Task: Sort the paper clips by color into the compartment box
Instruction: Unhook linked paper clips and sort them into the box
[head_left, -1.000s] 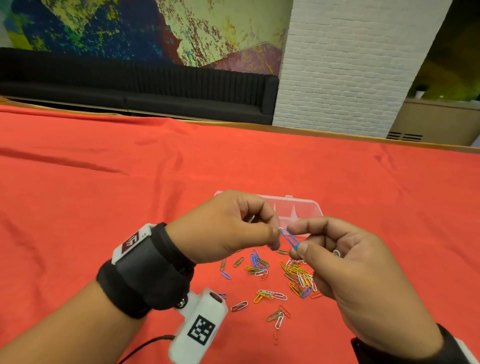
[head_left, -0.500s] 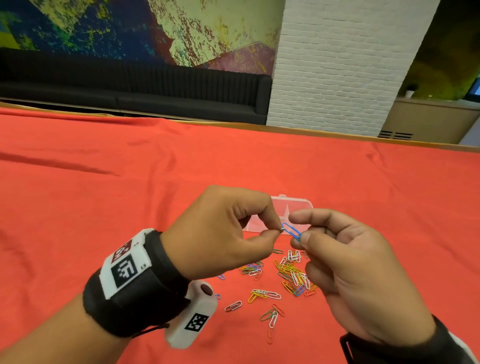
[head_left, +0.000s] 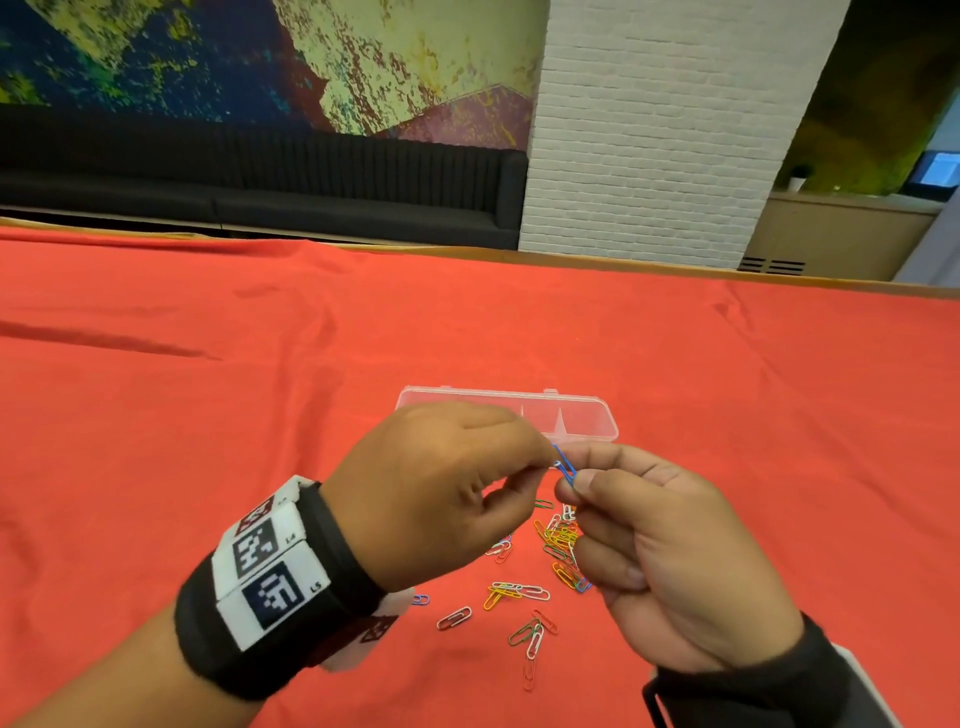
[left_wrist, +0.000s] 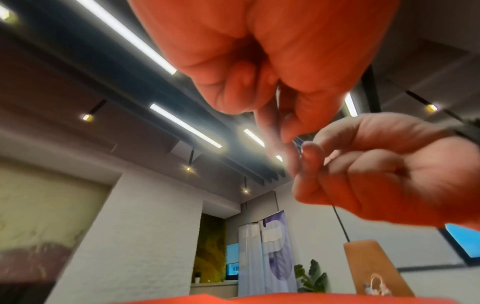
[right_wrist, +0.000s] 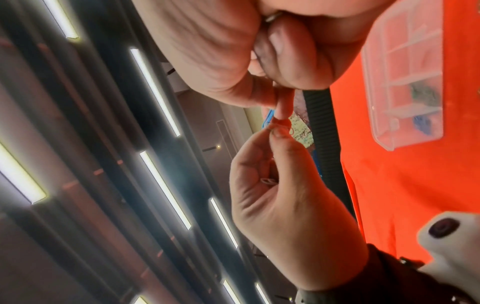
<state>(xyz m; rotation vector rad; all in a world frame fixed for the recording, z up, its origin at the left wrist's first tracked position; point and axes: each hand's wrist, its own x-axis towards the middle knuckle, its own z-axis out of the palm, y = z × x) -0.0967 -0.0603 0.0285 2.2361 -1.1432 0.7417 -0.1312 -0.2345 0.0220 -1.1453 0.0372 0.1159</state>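
Two hands meet in the air above a red-draped surface (head_left: 260, 364), sharing a single blue paper clip (head_left: 565, 466). The left hand (head_left: 447, 493) pinches the clip's upper end between thumb and forefinger, while the right hand (head_left: 670, 551) pinches its lower end, other fingers curled in; both grips are narrow and closed on the wire. A pale clip also seems tucked in the right hand's curled fingers, though the wrist view is too blurred to be sure. The clip's long axis slants from upper left down to lower right, bridging the two sets of fingertips. The clear compartment box (head_left: 587, 415) lies open on the cloth just beyond the hands, its long side running left to right, with blue and dark clips visible in its compartments from the right wrist view. The loose pile of coloured clips (head_left: 561, 551) sits below and nearer the person. Both hands are about equally close to the box, so either could carry the blue clip forward once the other lets go.
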